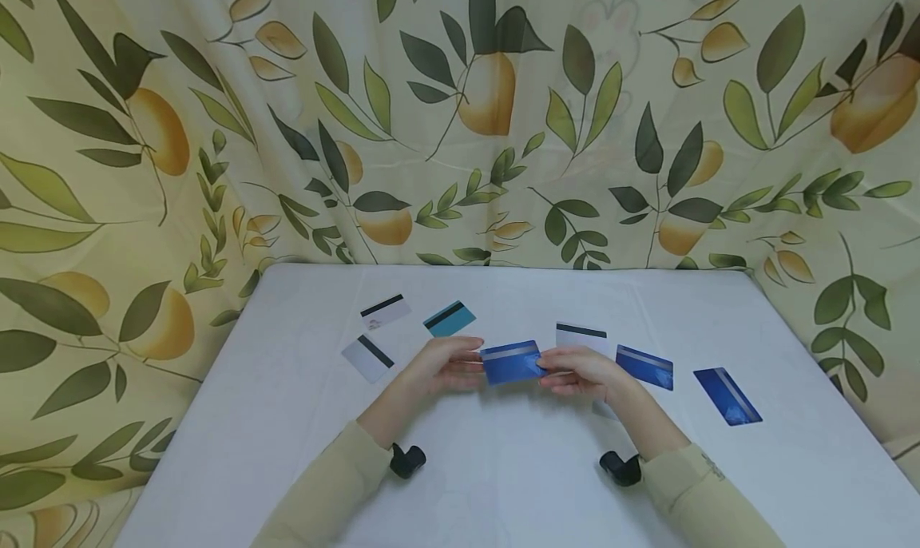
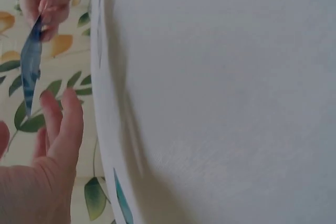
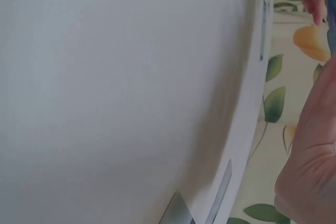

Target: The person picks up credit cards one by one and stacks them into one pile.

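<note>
My right hand (image 1: pixel 580 370) pinches the right end of a blue plastic card (image 1: pixel 510 363) with a silver stripe, raised above the table. At the card's other end is my left hand (image 1: pixel 449 364), its fingers extended. In the left wrist view a gap shows between the card (image 2: pixel 31 69) and the left hand's fingers (image 2: pixel 72 119). Just behind the right hand lies a white card (image 1: pixel 580 337) with a black stripe. A pale card (image 1: pixel 602 409) is mostly hidden under the right wrist.
Left of the hands, a teal card (image 1: pixel 450 319) and two white cards (image 1: pixel 384 312) (image 1: pixel 366 359) with black stripes lie on the white table (image 1: pixel 489 484). Two blue cards (image 1: pixel 644 367) (image 1: pixel 727 397) lie at the right. A fruit-patterned curtain (image 1: pixel 460 172) hangs behind the table.
</note>
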A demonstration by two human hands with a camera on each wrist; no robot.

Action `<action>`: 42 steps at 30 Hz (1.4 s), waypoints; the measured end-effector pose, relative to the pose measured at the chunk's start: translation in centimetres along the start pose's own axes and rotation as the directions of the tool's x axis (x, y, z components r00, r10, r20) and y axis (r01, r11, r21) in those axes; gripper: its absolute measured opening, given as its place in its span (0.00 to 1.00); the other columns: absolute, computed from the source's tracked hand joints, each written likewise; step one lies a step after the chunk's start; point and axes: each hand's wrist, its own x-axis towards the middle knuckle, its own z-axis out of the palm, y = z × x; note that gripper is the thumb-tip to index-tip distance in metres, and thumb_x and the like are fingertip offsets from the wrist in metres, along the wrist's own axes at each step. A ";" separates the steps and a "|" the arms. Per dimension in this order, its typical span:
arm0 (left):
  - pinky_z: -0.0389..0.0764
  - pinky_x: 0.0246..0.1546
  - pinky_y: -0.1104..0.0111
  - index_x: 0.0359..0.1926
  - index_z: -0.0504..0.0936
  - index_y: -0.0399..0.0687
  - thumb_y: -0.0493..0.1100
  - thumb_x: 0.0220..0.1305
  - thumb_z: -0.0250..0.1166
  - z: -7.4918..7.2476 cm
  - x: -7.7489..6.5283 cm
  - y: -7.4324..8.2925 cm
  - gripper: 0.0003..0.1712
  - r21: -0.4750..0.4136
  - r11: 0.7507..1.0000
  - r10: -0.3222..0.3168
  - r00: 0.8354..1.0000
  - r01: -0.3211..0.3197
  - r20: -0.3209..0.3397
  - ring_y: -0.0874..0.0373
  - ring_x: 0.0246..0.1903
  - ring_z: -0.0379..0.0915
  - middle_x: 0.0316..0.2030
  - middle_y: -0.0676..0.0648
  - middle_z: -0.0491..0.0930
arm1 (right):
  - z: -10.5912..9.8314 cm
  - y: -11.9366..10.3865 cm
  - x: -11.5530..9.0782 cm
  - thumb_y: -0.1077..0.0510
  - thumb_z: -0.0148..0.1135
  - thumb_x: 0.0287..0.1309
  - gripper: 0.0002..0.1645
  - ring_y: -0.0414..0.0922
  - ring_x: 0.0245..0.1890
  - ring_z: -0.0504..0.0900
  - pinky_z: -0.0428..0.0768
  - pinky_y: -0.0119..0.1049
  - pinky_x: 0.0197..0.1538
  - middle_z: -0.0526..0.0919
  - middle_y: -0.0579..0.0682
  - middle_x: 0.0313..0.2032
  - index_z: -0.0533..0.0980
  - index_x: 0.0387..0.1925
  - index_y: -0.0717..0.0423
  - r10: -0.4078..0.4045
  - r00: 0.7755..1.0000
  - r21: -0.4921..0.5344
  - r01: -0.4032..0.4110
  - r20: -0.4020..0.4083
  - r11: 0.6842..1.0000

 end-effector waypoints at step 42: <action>0.83 0.29 0.64 0.52 0.76 0.38 0.31 0.54 0.63 1.0 -1.0 -4.1 0.22 0.079 0.997 0.009 0.964 0.012 -0.264 0.58 0.23 0.81 0.29 0.41 0.83 | 3.5 2.9 0.0 0.60 0.58 0.58 0.17 0.40 0.23 0.83 0.81 0.27 0.26 0.84 0.51 0.26 0.72 0.48 0.65 0.086 0.969 0.146 -0.053 -0.232 0.988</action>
